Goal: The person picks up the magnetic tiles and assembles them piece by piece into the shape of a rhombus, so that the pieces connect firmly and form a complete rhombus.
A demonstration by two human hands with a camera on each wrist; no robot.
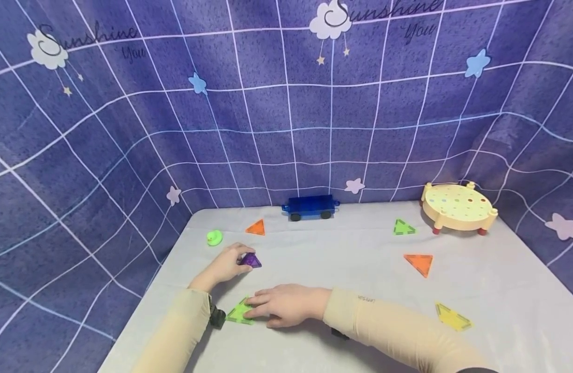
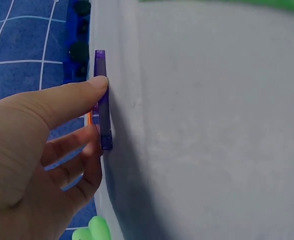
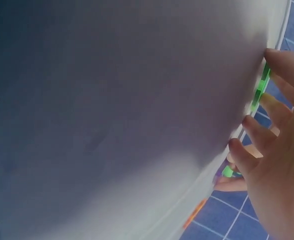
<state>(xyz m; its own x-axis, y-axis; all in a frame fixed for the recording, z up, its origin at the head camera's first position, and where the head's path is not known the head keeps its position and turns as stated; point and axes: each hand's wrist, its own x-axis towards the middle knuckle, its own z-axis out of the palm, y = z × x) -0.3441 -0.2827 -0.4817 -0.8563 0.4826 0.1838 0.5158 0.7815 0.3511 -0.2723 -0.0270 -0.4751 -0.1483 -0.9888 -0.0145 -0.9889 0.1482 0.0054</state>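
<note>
My left hand [image 1: 226, 264] pinches a purple triangular magnetic tile [image 1: 251, 260] between thumb and fingers. In the left wrist view the thumb presses one face of that purple tile [image 2: 104, 120], which shows edge-on; the other fingers are behind it. Closer to me, my right hand [image 1: 291, 305] rests its spread fingertips on a light green triangular tile [image 1: 239, 313] lying flat on the table. The right wrist view shows the green tile [image 3: 261, 89] edge-on by the thumb and index finger, partly hidden by them.
A green toy duck [image 1: 214, 238] and an orange triangle [image 1: 256, 227] lie beyond my left hand. A blue wheeled toy car base [image 1: 310, 206] stands at the back. To the right are a green triangle [image 1: 403, 227], an orange triangle [image 1: 420, 263], a yellow triangle [image 1: 453, 316] and a cream toy table [image 1: 458, 204].
</note>
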